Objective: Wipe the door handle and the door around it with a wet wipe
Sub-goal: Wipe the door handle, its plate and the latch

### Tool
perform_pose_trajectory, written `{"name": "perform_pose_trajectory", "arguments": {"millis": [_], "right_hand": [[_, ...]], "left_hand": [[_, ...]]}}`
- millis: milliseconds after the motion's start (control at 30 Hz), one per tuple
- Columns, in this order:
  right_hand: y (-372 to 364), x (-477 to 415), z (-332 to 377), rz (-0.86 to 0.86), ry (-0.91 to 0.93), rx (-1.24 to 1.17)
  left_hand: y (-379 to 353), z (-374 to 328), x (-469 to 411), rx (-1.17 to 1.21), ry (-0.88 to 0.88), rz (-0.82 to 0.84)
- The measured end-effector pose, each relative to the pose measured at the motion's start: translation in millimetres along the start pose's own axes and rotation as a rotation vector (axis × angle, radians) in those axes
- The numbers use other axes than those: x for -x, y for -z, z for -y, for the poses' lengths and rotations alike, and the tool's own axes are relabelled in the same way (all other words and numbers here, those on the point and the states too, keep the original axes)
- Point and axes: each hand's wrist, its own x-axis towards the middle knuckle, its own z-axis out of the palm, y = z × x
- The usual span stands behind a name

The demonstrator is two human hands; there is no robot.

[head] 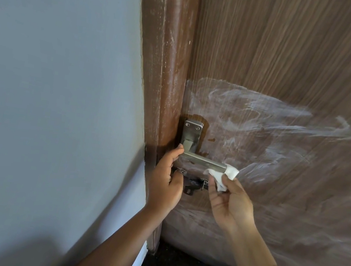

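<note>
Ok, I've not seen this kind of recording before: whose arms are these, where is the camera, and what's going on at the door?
There is no machine here. One camera worn on a person's head looks forward and down, so the arms are that person's own. The left hand steadies the inner end of the metal lever door handle. The right hand pinches a crumpled white wet wipe against the handle's free end. The brown wood-grain door shows whitish smears around the handle. Below it sits a dark latch, and a grey wall lies to the left.
</note>
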Motion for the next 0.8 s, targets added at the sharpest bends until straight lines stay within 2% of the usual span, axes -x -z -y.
{"name": "perform_pose_trajectory", "arguments": {"millis": [333,567,800], "right_hand": [[-39,-7,-44,0.206,-0.255,0.013],[-30,-9,-36,0.078,-0.255,-0.06],[-49,-13,-52,0.218,-0.338,0.071]], "left_hand": [[3,-2,-5,-0.091,-0.017,-0.053],[4,-2,-6,-0.092,-0.011,-0.071],[3,-2,-7,-0.116,-0.068,-0.094]]}}
